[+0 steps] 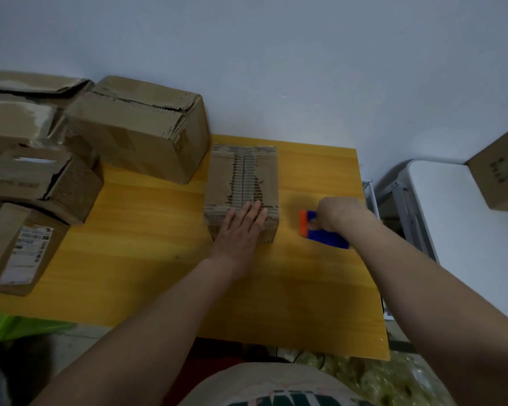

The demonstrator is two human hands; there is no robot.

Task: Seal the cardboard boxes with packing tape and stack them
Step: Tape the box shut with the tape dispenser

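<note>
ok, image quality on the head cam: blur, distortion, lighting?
Head view: dim, flat light, soft shadows, no glare. Wide-angle bowing bends the table edges. Generally soft; the right hand on the blue tape dispenser is smeared, the left hand on the centre box a little sharper.

The left hand (241,230) lies flat on the near end of the small box (242,183); the box's far end is bare. Left of that hand the yellow table (147,259) is open as far as the crowded boxes (41,177). The right hand (339,213) grips the tape dispenser (320,232) just beside the box, leaving only a narrow gap
</note>
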